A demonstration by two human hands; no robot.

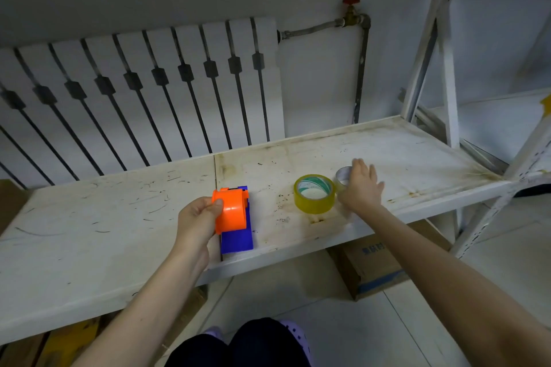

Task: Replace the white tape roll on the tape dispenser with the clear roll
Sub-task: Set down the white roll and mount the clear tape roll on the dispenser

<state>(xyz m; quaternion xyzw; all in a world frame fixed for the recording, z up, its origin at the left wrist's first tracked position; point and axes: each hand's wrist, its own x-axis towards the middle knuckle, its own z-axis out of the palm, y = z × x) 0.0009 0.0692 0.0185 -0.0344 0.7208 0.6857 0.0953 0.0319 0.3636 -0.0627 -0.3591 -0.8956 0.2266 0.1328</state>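
On the scuffed white shelf (pixel 387 155), near its front edge, the left hand (pixel 198 220) grips the orange-and-blue tape dispenser (pixel 234 217) while the right hand (pixel 362 188), fingers loosely spread, reaches past the yellowish tape roll (pixel 314 194) onto a small clear roll (pixel 343 175); judging by this, roll pickup is underway, needing a closing pinch next.

Bare forearms, dark trousers (pixel 256 343) (lilac perforated clogs (pixel 293 332))

head cam | 1 view | looks forward-down | near shelf (pixel 119 217)
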